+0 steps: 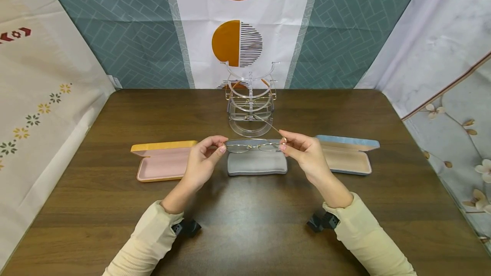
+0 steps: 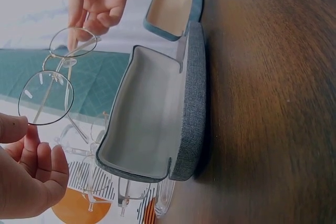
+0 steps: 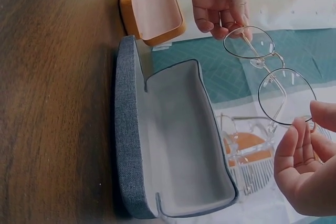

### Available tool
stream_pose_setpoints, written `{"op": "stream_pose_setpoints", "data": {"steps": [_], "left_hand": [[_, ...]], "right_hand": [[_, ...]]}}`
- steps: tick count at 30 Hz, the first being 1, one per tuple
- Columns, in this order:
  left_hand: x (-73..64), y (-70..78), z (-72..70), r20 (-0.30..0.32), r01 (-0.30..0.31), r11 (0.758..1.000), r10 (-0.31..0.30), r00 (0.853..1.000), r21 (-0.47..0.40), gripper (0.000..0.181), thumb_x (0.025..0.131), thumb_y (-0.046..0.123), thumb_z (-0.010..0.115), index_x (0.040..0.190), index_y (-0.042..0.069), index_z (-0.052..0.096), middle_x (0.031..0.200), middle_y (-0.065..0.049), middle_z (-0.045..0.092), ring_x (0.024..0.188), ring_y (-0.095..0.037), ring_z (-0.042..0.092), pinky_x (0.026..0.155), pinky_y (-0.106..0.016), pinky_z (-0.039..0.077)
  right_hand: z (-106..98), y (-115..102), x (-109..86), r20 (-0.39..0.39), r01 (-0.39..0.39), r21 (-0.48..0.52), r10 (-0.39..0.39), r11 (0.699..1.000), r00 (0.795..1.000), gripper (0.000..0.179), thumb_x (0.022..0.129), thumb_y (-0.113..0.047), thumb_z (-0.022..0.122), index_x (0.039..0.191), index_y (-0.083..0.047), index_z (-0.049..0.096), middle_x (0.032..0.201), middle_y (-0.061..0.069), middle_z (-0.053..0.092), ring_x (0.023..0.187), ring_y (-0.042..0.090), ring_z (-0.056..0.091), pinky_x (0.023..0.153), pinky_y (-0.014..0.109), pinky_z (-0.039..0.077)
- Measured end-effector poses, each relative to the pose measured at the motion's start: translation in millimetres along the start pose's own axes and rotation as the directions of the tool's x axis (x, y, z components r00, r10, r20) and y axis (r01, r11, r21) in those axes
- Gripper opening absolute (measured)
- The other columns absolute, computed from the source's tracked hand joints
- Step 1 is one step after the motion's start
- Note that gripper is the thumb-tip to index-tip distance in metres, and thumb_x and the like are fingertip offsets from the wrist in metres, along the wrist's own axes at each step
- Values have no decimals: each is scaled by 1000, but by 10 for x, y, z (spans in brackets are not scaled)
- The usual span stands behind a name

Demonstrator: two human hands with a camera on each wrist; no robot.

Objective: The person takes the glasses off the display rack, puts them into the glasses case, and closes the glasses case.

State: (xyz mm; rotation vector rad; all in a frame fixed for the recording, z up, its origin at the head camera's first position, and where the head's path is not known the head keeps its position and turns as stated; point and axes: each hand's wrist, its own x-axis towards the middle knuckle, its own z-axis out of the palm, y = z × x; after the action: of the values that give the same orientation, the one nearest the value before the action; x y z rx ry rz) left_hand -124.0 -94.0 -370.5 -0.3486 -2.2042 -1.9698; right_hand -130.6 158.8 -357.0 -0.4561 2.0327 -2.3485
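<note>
A pair of thin gold-and-dark-rimmed eyeglasses is held up between both hands, above an open grey glasses case. My left hand pinches the left end of the frame between thumb and fingers. At the right end, my right hand pinches the frame near its hinge. One thin temple slants away behind the lenses in the head view. In the left wrist view, the round lenses of the eyeglasses hang beside the grey-lined case, apart from it, and the case holds nothing.
An open yellow case with pink lining lies at left; an open blue case with beige lining lies at right. Behind the grey case stands a clear tiered display stand carrying other eyeglasses. All rest on a brown wooden table.
</note>
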Motion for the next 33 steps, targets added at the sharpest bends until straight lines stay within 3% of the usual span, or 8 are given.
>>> {"op": "stream_pose_setpoints", "data": {"steps": [4, 6, 13, 21, 33], "left_hand": [[-1, 7, -3, -3, 0, 1000, 0, 1000, 2, 17, 84, -9, 57, 100, -13, 60, 82, -18, 56, 74, -12, 55, 67, -19, 45], [0, 6, -4, -6, 0, 1000, 0, 1000, 6, 17, 84, -9, 57, 100, -13, 60, 82, -18, 56, 74, -12, 54, 67, -19, 45], [2, -12, -10, -7, 8, 1000, -8, 1000, 15, 17, 84, -9, 57, 100, -13, 60, 83, -16, 56, 74, -12, 54, 66, -18, 45], [4, -19, -10, -7, 3, 1000, -3, 1000, 6, 17, 84, -10, 56, 100, -12, 61, 82, -17, 55, 74, -13, 54, 67, -18, 45], [1, -6, -9, -15, -11, 1000, 11, 1000, -10, 17, 82, -12, 57, 99, -12, 61, 79, -8, 55, 73, -13, 55, 63, -17, 44]], "right_hand": [[0, -2, 0, 8, -11, -3, 11, 1000, 1000, 35, 80, 15, 58, 115, 14, 55, 81, -4, 63, 73, 8, 58, 62, 18, 49], [-1, -3, 1, 13, -16, -4, 16, 1000, 1000, 36, 80, 14, 58, 115, 19, 50, 81, -4, 63, 73, 8, 57, 63, 18, 49], [-9, 5, 2, 24, -30, -1, 30, 1000, 999, 32, 81, 12, 59, 113, 11, 57, 83, -3, 63, 73, 8, 58, 64, 19, 50], [-12, 17, 1, 38, -22, 9, 22, 1000, 999, 35, 80, 14, 58, 105, -9, 68, 83, -2, 62, 73, 8, 57, 63, 18, 49], [-40, 14, 6, 100, -19, -32, 22, 999, 995, 26, 82, 11, 58, 106, 7, 62, 82, 1, 60, 68, 10, 53, 61, 21, 47]]}}
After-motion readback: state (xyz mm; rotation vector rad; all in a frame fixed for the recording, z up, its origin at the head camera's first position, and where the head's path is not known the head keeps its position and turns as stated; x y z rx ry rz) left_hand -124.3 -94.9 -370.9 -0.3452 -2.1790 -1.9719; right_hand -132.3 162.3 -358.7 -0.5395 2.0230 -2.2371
